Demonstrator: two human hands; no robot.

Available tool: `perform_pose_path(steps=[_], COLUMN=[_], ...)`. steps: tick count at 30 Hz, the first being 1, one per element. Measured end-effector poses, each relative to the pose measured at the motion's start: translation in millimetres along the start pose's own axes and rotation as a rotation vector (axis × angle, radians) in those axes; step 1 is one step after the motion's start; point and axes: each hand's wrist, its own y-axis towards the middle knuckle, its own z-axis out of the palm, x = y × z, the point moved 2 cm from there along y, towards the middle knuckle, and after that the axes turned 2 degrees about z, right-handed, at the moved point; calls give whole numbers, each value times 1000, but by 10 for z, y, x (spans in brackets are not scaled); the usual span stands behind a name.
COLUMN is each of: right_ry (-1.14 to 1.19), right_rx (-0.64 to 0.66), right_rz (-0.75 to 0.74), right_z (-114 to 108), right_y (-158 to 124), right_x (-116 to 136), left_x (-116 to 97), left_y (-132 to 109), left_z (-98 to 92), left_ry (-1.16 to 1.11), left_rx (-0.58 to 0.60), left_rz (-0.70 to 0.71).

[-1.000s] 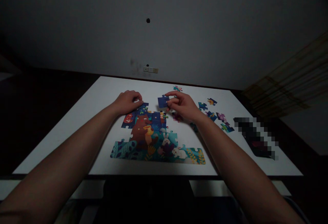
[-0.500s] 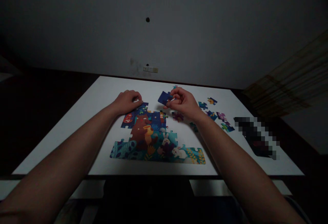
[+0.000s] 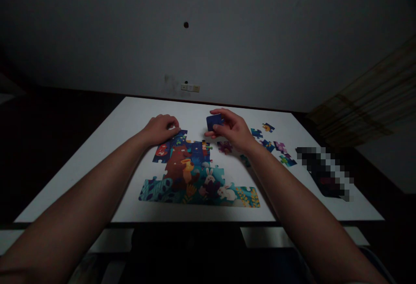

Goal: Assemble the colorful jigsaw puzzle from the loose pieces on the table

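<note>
My right hand (image 3: pixel 230 130) is closed on a dark blue jigsaw piece (image 3: pixel 213 122), pinched between thumb and fingers and tilted up above the table. Below it lies a partly joined jigsaw puzzle (image 3: pixel 186 169) with a brown bear, a yellow jug and white rabbits. The curled fingers of my left hand (image 3: pixel 162 129) rest by the puzzle's upper left edge, the thumb tip touching or nearly touching its top piece. Whatever is under those fingers is hidden. A loose purple piece (image 3: pixel 225 147) sits just right of the puzzle, near my right wrist.
Several loose pieces, one with an orange figure (image 3: pixel 268 127) and one pink-purple (image 3: pixel 280 147), lie right of my right hand. A dark object, partly pixelated (image 3: pixel 320 175), is near the right edge of the white table (image 3: pixel 91 158). A wall with sockets (image 3: pixel 190 88) stands behind.
My right hand has turned the blue piece more upright and shifted it slightly right. My left hand and the joined puzzle look unmoved.
</note>
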Motion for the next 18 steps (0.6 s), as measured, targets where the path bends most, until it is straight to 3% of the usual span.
perform_pose_path(steps=[6,9,12,18], right_ry=[-37,-108,-172,-160], right_rx=[-42,-86,-76,63], right_rz=[51,44,96,137], right_z=[-41,-43,14,211], right_y=[70,83,60,-1], right_x=[-117,-164,-189,-218], left_x=[29,5,-137,-513], left_y=[-1,-12,-41,-93], left_z=[7,-66,-148,-19], left_ry=[-165,-359,-490,-725], left_rx=[-42,-165,-260,-22], left_rz=[-75,-109,-37,83])
